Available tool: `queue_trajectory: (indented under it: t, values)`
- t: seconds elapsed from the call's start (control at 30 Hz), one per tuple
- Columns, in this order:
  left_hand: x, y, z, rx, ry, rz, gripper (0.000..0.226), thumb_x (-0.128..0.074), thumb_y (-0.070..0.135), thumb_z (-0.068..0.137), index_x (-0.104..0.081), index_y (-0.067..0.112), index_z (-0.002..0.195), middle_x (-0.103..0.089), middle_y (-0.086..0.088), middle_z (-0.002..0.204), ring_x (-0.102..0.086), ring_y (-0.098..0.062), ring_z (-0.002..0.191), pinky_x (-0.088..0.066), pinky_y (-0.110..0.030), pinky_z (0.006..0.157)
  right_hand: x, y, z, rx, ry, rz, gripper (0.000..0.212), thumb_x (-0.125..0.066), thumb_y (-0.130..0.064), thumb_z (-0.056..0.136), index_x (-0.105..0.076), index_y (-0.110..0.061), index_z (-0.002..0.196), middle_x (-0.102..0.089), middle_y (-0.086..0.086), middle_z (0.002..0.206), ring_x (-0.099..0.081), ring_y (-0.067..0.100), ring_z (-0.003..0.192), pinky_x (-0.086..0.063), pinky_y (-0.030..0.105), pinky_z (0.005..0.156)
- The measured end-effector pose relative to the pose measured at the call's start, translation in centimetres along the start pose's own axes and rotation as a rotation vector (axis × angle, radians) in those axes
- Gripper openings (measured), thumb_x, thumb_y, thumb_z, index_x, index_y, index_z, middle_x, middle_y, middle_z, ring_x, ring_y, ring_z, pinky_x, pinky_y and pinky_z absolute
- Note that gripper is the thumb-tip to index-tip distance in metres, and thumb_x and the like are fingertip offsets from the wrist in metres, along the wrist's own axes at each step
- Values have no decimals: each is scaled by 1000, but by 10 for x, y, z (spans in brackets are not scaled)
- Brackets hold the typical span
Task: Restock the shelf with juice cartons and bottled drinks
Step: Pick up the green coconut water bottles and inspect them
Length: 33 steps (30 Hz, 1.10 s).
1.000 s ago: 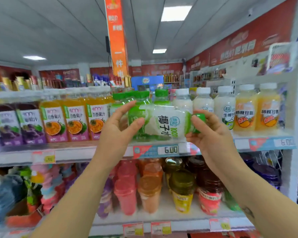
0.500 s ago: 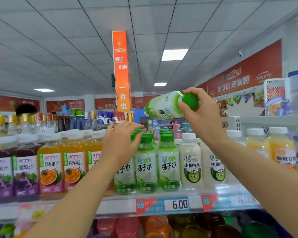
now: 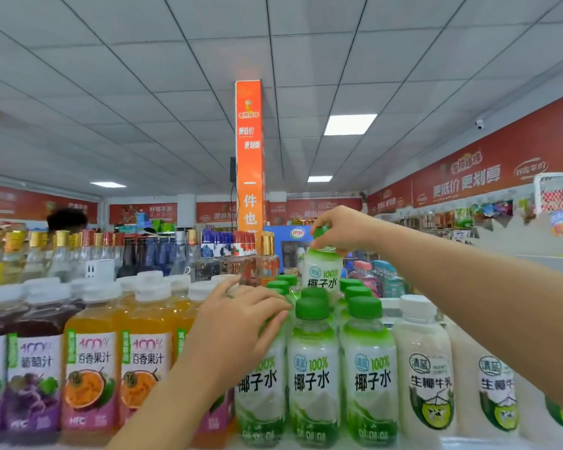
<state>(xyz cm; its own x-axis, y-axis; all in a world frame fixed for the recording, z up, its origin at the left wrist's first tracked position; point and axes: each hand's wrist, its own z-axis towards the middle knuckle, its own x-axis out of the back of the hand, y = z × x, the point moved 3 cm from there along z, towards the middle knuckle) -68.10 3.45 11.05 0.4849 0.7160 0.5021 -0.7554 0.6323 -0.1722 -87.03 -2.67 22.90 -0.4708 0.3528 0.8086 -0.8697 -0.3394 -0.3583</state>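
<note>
Gripped green cap [image 3: 319, 231] of bottle [image 3: 322, 274] with curled right hand [image 3: 338, 230], rested straight-fingered left hand [image 3: 241, 319] on front bottles [image 3: 312, 368], packed shelf [image 3: 468, 444], white tiled ceiling [image 3: 143, 76], red wall banners [image 3: 488, 177].

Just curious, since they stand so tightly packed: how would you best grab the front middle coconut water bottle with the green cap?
Take it by the green cap, from above. The coconut water bottle stands upright with neighbours close on both sides, leaving no finger room at its body, while the narrow cap stands clear. The right hand grips a raised bottle just so.
</note>
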Motion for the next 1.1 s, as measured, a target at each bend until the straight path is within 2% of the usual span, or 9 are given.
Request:
queue_trajectory:
  t: [0.13,0.17,0.37,0.63,0.73,0.83,0.9,1.0,1.1]
  values:
    - [-4,-2,0,-8,45,3,31,-40,40,93,-71,36,95,-69,24,96,-64,6,83,-30,-25,100,-17,6,17,-31,-165,-43,32,-67,-26,90,-63,-12,118,-57,-1,73,-55,11,50,-54,21,56]
    - [-4,-2,0,-11,58,4,30,-41,39,93,-71,35,94,-70,24,95,-64,5,82,-33,-25,99,-21,6,19,-28,-199,-63,31,-65,-27,90,-64,-13,118,-55,-5,73,-56,10,50,-54,20,57]
    - [-6,-3,0,-10,80,25,26,-46,35,92,-71,32,91,-71,20,92,-65,1,79,-38,-25,93,-38,11,36,-10,-414,-195,34,-62,-36,92,-61,-20,121,-49,2,138,-67,7,61,-53,20,63]
    - [-7,-2,-1,-5,100,26,24,-47,34,92,-70,32,91,-71,20,91,-65,1,80,-36,-22,90,-64,25,38,25,-591,-280,36,-54,-40,95,-57,-21,126,-50,0,134,-67,13,77,-54,29,80]
    - [-7,-2,-1,9,98,32,24,-47,34,92,-70,32,91,-71,19,91,-65,1,80,-37,-22,92,-63,24,34,82,-567,-314,37,-50,-40,97,-56,-22,129,-52,-5,122,-65,9,75,-52,26,79]
    - [-8,-2,-1,29,90,51,25,-46,35,92,-71,31,89,-71,19,89,-65,0,78,-37,-24,93,-53,20,26,174,-484,-392,42,-51,-45,95,-56,-21,130,-57,-4,128,-54,-6,70,-44,27,92]
    - [-7,0,-1,44,86,66,25,-46,35,92,-71,31,90,-71,19,89,-65,0,78,-36,-24,94,-42,14,17,237,-412,-409,43,-51,-43,95,-57,-18,129,-60,-4,126,-52,-7,73,-40,25,97]
    - [-6,6,-1,81,109,70,27,-44,34,92,-70,29,95,-71,17,92,-65,-2,80,-33,-27,98,-21,6,-10,310,-262,-408,40,-50,-44,95,-61,-20,124,-62,-14,110,-50,-7,77,-38,18,86]
    - [-5,20,0,104,142,48,29,-43,34,92,-68,26,102,-70,13,101,-65,-5,90,-33,-32,101,-9,5,-54,337,-143,-411,38,-45,-54,93,-64,-29,115,-63,-19,98,-58,-3,85,-48,26,85]
